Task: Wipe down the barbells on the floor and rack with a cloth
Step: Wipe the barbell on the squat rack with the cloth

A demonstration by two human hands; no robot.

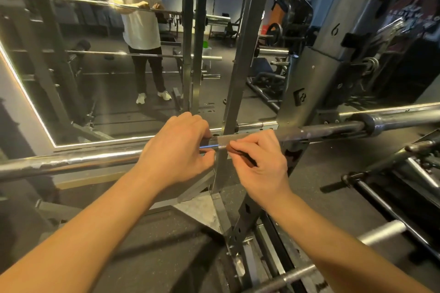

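- Nearest, at the lower right, other bars (pixel 381 231) lie low over the dark rubber floor (pixel 154 245); the view there is too cluttered to tell whether they rest on it.
- The left hand (pixel 176 150) wraps the barbell (pixel 71 162), fingers curled over the top and thumb beneath.
- The right hand (pixel 260 166) pinches a small dark cloth (pixel 238 150) between thumb and fingers, seemingly pressed against the bar's knurled section just beside the left hand.
- The barbell runs across the frame from left to right, resting on the rack.
- The grey rack upright (pixel 316 74) carries the numerals 5, 6 and 8 beside its holes.
- Beyond, a wall mirror (pixel 47 112) reflects a person (pixel 140 21) in a pale shirt with both hands at a bar.
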